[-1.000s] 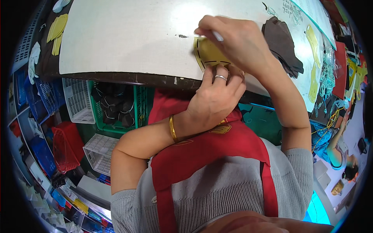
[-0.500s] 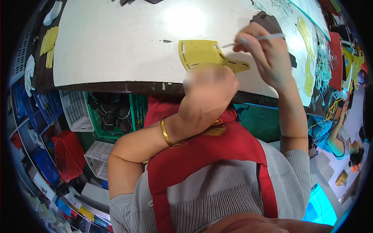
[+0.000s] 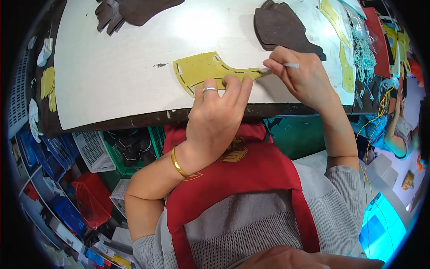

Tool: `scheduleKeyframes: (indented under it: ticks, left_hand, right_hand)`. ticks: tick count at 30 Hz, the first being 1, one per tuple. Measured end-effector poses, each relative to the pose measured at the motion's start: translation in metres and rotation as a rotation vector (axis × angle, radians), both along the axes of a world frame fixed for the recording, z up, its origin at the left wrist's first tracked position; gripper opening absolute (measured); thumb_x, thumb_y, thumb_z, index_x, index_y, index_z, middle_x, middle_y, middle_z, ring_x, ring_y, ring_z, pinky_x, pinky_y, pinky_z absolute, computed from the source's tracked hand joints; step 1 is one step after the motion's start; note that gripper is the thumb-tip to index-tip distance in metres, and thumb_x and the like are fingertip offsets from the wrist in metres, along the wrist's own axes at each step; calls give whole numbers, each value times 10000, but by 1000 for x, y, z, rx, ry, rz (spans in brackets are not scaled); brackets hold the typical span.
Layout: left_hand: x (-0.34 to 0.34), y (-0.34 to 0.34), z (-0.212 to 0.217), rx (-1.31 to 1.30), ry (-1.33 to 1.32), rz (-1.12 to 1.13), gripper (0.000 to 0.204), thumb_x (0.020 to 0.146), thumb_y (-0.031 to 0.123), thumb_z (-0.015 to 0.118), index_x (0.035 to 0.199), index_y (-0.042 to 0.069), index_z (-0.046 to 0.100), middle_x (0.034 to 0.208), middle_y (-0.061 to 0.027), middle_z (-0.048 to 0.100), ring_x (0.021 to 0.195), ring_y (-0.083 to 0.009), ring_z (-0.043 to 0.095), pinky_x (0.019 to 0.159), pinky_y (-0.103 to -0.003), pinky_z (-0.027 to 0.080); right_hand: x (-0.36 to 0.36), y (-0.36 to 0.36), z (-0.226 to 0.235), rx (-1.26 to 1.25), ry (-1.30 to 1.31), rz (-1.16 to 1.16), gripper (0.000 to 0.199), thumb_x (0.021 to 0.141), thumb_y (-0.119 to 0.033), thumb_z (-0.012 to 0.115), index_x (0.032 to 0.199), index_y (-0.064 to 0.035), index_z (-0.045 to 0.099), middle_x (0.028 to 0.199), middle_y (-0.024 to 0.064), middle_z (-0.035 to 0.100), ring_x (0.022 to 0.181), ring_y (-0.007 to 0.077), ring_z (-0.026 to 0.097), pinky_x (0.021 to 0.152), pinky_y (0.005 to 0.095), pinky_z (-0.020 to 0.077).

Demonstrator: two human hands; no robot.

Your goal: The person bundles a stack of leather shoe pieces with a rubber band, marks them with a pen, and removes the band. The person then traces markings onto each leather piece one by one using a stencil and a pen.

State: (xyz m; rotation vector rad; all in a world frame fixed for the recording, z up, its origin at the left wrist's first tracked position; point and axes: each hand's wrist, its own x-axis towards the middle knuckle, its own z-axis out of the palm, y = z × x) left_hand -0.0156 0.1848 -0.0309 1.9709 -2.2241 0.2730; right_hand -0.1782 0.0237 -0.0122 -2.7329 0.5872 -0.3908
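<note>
Template: flat yellow curved card pattern piece w/ dark slot marks (image 3: 204, 71), lying on white worktable top (image 3: 116, 67), near its front edge, roughly centre.
L hand: left hand (image 3: 215, 119) palm-down, fingers spread & pressing on template's lower edge; silver ring on one finger, gold bangle at wrist. Not closed round anything, just pinning it flat.
R hand: right hand (image 3: 302, 78) curled in pen grip round thin white pen-like tool (image 3: 286, 65); tip end sits at template's narrow right end, exact contact can't tell.
Brown pcs: dark brown cut leather-like shape (image 3: 284, 29) on table just beyond R hand, apart from template; another dark brown piece (image 3: 143, 9) at far top edge, well apart.
Right side: long yellow strip patterns (image 3: 345, 62) & tangle of pale green cord (image 3: 365, 54) near table's right end.
Left side: small yellow and white cutouts (image 3: 45, 80) along dark left rim.
Under table: green crate w/ dark items (image 3: 134, 145), white basket (image 3: 92, 150), red mesh basket (image 3: 89, 201).
Wearer: red apron over grey knit top (image 3: 251, 215).
</note>
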Motion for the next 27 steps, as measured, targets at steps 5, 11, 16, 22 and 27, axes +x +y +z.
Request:
scheduleKeyframes:
  ticks: [5,11,16,22,27]
  left_hand:
    - [4,-4,-3,-89,-11,-21,271,836,162,606,1097,116,665,910,-33,536,724,-195,538,631,-290,499]
    - [15,-7,-8,-223,81,-34,165,773,138,626,934,109,647,777,-22,499,656,-169,532,489,-271,440]
    - [67,-45,-5,-234,276,-35,243,817,70,663,1056,42,626,997,-121,655,906,-312,647,738,-426,541]
    - [102,-52,-8,-63,192,146,267,822,114,720,1046,26,604,1066,-152,619,1012,-357,581,830,-447,498]
    - [52,18,-8,-108,346,-90,258,800,49,674,1058,34,676,1012,-94,636,906,-270,626,759,-373,506]
  right_hand:
    - [11,0,12,375,-81,-200,244,1010,-241,538,944,-18,613,756,147,644,756,397,651,677,480,514]
    - [38,27,8,246,107,-190,198,944,-223,594,964,-47,685,848,152,695,839,378,671,748,472,538]
    - [-18,-11,8,575,-176,-407,256,895,-281,723,997,-49,759,832,116,742,721,208,716,688,300,544]
    - [-47,-27,25,182,-220,-560,222,991,-204,629,1064,-19,725,841,59,716,724,99,648,656,270,509]
    - [6,14,10,628,-211,-390,214,981,-203,667,1089,-22,704,780,42,684,679,78,612,612,259,499]
